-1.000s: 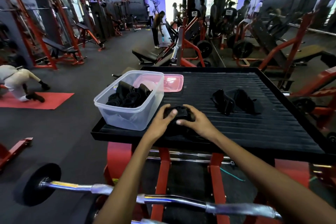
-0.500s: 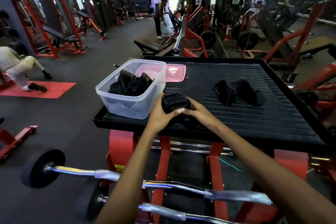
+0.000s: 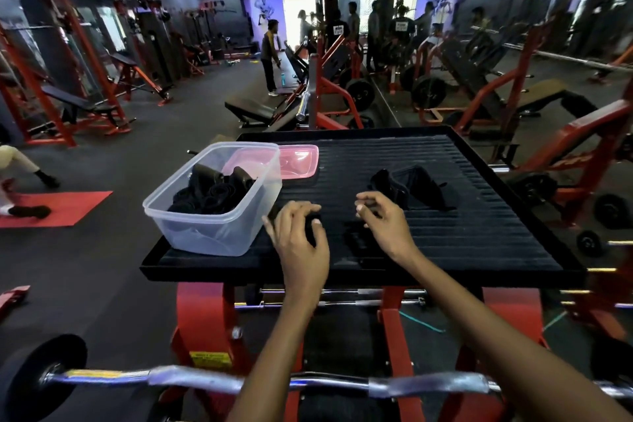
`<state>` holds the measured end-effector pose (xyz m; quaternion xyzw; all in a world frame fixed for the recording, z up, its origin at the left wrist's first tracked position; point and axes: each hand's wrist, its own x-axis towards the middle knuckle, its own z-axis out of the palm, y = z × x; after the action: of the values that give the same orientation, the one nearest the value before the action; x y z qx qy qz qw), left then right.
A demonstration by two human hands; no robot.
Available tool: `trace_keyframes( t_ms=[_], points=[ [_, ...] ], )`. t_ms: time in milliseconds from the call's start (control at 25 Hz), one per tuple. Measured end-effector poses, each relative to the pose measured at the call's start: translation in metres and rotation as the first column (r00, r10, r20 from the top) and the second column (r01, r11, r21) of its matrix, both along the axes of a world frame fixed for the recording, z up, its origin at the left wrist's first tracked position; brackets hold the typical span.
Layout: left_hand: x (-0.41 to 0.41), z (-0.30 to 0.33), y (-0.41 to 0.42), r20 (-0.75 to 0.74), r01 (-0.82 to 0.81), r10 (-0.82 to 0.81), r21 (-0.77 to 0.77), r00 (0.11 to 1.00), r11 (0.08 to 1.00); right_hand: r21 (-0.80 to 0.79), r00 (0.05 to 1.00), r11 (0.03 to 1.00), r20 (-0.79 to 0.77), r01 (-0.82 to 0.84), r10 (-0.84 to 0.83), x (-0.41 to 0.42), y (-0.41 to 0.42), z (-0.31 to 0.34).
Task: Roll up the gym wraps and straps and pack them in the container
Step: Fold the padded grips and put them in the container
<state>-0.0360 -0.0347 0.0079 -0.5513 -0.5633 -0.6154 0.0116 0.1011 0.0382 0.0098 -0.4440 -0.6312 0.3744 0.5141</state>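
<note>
A clear plastic container (image 3: pixel 219 233) stands on the left of the black ribbed platform (image 3: pixel 479 236), with several rolled black wraps (image 3: pixel 209 195) inside. My left hand (image 3: pixel 298 240) grips a rolled black wrap (image 3: pixel 313 228) just right of the container, low over the platform. My right hand (image 3: pixel 385 223) hovers apart from it with loosely curled fingers and holds nothing. A dark strap piece (image 3: pixel 358 240) lies under the right hand. Behind that hand, a heap of unrolled black straps (image 3: pixel 414 187) rests on the platform.
A pink lid (image 3: pixel 299 161) lies behind the container. The platform sits on a red machine frame (image 3: pixel 202 315). A chrome curl bar (image 3: pixel 205 378) with a plate crosses low in front. Benches, racks and several people fill the gym floor beyond.
My hands have parted. The left hand keeps the rolled wrap and has shifted toward the container. The right hand has let go and moved right, toward the loose straps.
</note>
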Motion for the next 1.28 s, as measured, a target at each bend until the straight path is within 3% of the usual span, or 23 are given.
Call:
trace_keyframes(
  t_ms=[80, 160, 240, 360, 520, 600, 680, 760, 920, 1080, 1280],
  points=[
    [0.017, 0.01, 0.01, 0.005, -0.01, 0.01, 0.019, 1.0, 1.0, 0.023, 0.999, 0.999, 0.036, 0.03, -0.031, 0.017, 0.002, 0.003],
    [0.04, 0.012, 0.026, 0.095, 0.129, -0.127, -0.009, 0.987, 0.992, 0.062, 0.995, 0.996, 0.072, 0.071, -0.075, 0.036, 0.007, 0.004],
    [0.064, 0.009, 0.049, 0.265, 0.257, -0.215, -0.134, 0.94, 0.957, 0.099, 0.985, 0.986, 0.103, 0.131, -0.142, 0.054, 0.013, 0.005],
    [0.089, 0.006, 0.087, 0.438, 0.351, -0.178, -0.356, 0.881, 0.866, 0.159, 0.946, 0.951, 0.152, 0.263, -0.287, 0.074, 0.024, 0.005],
    [0.104, -0.008, 0.108, 0.291, 0.376, -0.268, -0.431, 0.918, 0.82, 0.184, 0.872, 0.927, 0.321, 0.326, -0.37, 0.107, 0.048, 0.0],
    [0.106, -0.021, 0.111, 0.168, 0.367, -0.327, -0.475, 0.93, 0.8, 0.119, 0.85, 0.965, 0.457, 0.234, -0.262, 0.125, 0.063, 0.0],
    [0.105, -0.028, 0.114, 0.145, 0.39, -0.368, -0.494, 0.918, 0.777, 0.033, 0.822, 0.994, 0.561, 0.1, -0.102, 0.134, 0.076, 0.001],
    [0.104, -0.026, 0.114, 0.148, 0.419, -0.4, -0.489, 0.904, 0.765, 0.03, 0.792, 0.999, 0.609, 0.044, -0.053, 0.131, 0.084, 0.0],
    [0.101, -0.027, 0.115, 0.166, 0.416, -0.385, -0.463, 0.908, 0.783, 0.214, 0.849, 0.971, 0.489, 0.106, -0.201, 0.123, 0.083, -0.01],
    [0.101, -0.024, 0.114, 0.114, 0.354, -0.339, -0.425, 0.934, 0.833, 0.241, 0.95, 0.963, 0.255, 0.118, -0.181, 0.126, 0.077, -0.011],
    [0.097, -0.013, 0.11, 0.333, 0.184, -0.092, -0.258, 0.938, 0.948, 0.17, 0.966, 0.978, 0.204, 0.122, -0.156, 0.132, 0.073, -0.009]
  ],
)
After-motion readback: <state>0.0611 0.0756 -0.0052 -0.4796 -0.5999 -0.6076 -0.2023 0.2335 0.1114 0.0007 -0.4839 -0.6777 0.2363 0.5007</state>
